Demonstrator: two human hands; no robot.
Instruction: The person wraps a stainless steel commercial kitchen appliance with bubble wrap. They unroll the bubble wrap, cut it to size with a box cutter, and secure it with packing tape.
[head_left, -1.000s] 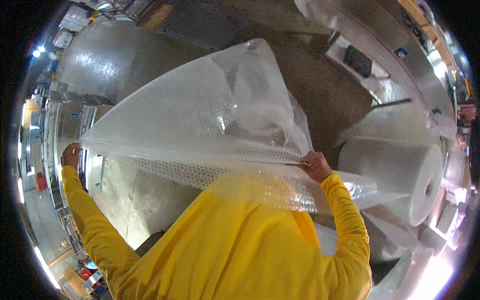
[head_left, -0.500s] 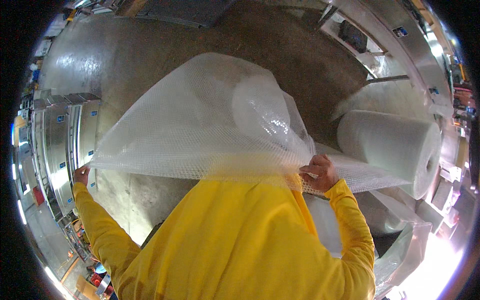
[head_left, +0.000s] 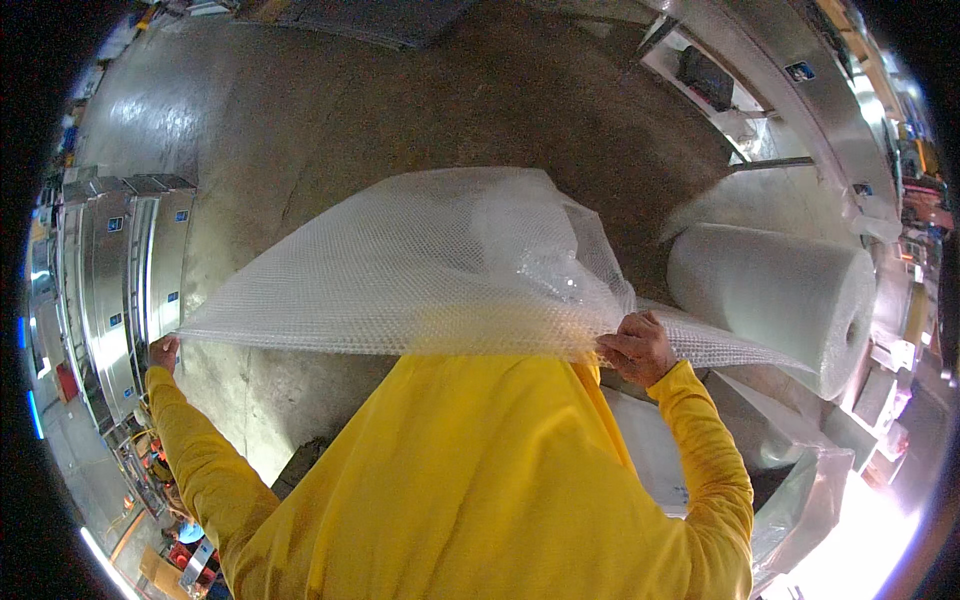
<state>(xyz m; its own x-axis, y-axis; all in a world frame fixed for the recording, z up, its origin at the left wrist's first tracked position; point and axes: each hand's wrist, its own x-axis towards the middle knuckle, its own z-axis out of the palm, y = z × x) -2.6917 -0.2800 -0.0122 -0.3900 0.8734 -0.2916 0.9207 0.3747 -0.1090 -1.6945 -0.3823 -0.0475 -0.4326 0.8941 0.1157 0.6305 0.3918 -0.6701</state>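
Note:
A wide, clear sheet of bubble wrap (head_left: 400, 260) stretches in front of my chest, its near edge pulled nearly straight between my hands. At the far left, my left hand (head_left: 163, 352) pinches one corner, with the arm reached out. My right hand (head_left: 640, 348) is closed on the same edge at the right, fingers bunched around the film. Beyond that hand the sheet runs on to a big bubble wrap roll (head_left: 760, 295), which lies on its side at the right. The sheet's far part billows and folds over the floor.
Long metal cabinets (head_left: 110, 290) with small blue labels stand at the left. A metal frame or bench (head_left: 700, 80) runs along the upper right. Clear plastic film (head_left: 810, 500) hangs at the lower right. A dark mat (head_left: 385, 20) lies on the concrete floor (head_left: 480, 110) ahead.
The billowing far part of the bubble wrap has sunk lower and flattened toward me. Both hands keep their hold in nearly the same places.

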